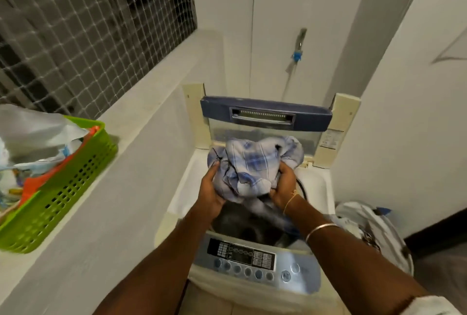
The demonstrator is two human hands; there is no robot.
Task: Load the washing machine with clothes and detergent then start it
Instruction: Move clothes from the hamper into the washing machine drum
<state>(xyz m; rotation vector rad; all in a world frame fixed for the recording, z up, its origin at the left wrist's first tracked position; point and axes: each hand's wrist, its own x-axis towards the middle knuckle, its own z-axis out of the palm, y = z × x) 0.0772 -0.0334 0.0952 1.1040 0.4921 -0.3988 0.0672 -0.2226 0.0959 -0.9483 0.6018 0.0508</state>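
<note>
Gripping the bunched blue-and-white checked cotton cloth [252, 165] over the white top-loading washing machine's [326, 183] open drum, the left hand [211, 192] and right hand [284, 185] are clutching it; lowering it loosely should be keeping the trailing folds inside.

A window [83, 23] fills the upper left, covered by a metal grille of small squares with darkness behind it. Below it a broad white ledge [156, 82] runs along the left side, its plastered face dropping towards the floor. The back wall [278, 11] is plain white and carries a metal tap [300, 39] with a blue fitting [297, 56] and a pale hose [289, 79] hanging from it. A grey-shaded wall edge [366, 36] meets the white right wall [417, 87]. A dark skirting [434, 228] borders the grey floor [439, 271]. The light is soft and even.
</note>
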